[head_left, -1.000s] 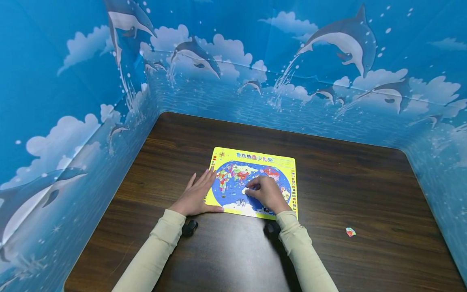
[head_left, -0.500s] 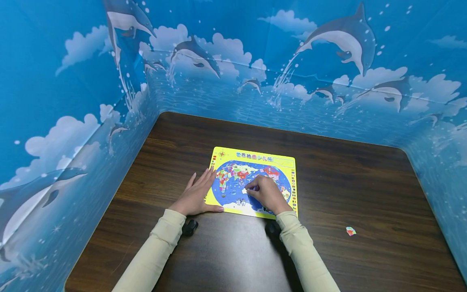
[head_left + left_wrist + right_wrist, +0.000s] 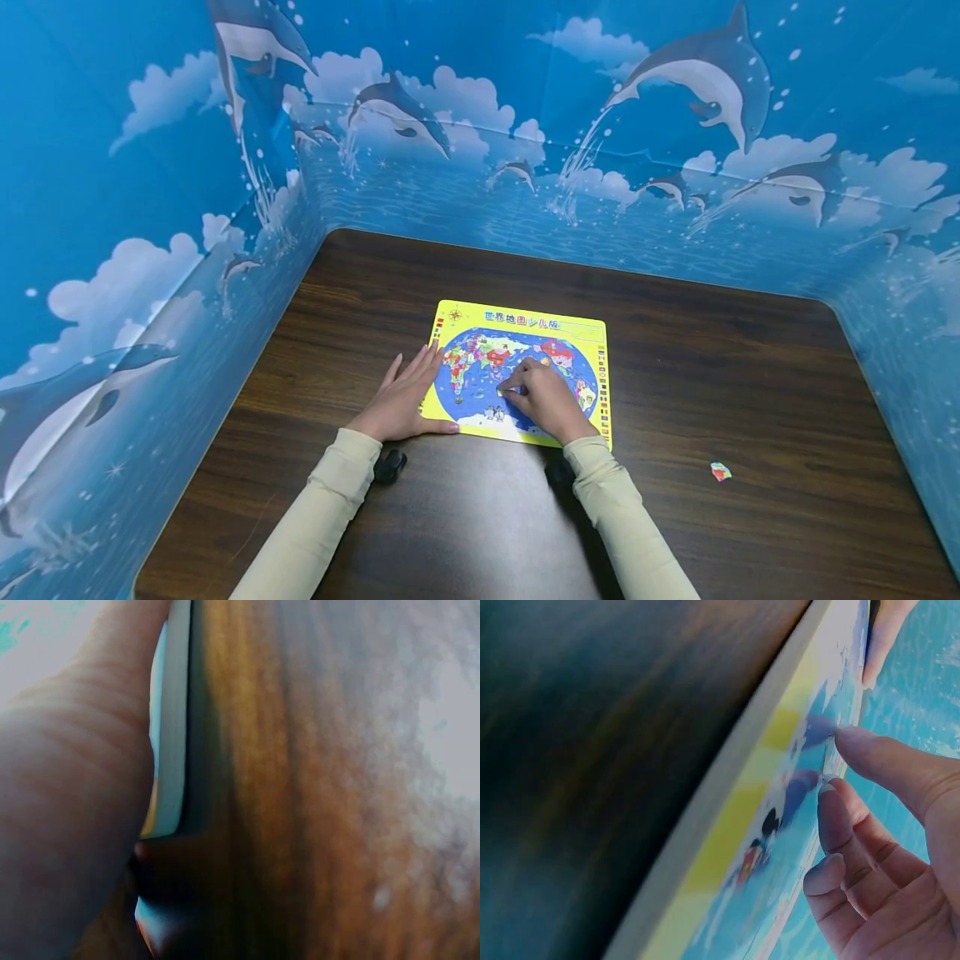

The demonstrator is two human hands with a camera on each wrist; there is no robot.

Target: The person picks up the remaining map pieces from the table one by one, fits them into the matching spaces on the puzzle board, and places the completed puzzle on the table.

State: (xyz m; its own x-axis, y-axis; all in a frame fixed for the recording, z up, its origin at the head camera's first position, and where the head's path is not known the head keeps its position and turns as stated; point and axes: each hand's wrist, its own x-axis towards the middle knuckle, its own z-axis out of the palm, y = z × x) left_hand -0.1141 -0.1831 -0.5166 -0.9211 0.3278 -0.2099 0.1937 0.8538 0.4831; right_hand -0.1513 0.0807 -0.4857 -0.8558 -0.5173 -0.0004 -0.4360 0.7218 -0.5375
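Note:
A yellow-bordered world map puzzle board (image 3: pixel 480 428) lies on the table in the head view. My left hand (image 3: pixel 405 402), fingers straight and spread, rests along its left edge and lower left corner. Over the middle of the blue map, my right hand (image 3: pixel 549 402) pinches a small puzzle piece (image 3: pixel 500 392) between thumb and index finger, low against the board. Most of the piece is hidden by the fingertips. The right wrist view shows the thumb (image 3: pixel 881 754) and curled fingers close to the board's surface. In the left wrist view, part of the left hand (image 3: pixel 71 780) borders the board's thick edge (image 3: pixel 174 727).
A loose, colourful puzzle piece (image 3: pixel 721 472) lies on the dark wooden table (image 3: pixel 787 400), right of the board. Blue cloth (image 3: pixel 480 192) printed with dolphins hangs behind the table and along its sides.
My right hand has shifted slightly left over the map, and less of the white patch at its fingertips shows. The left hand stays in place.

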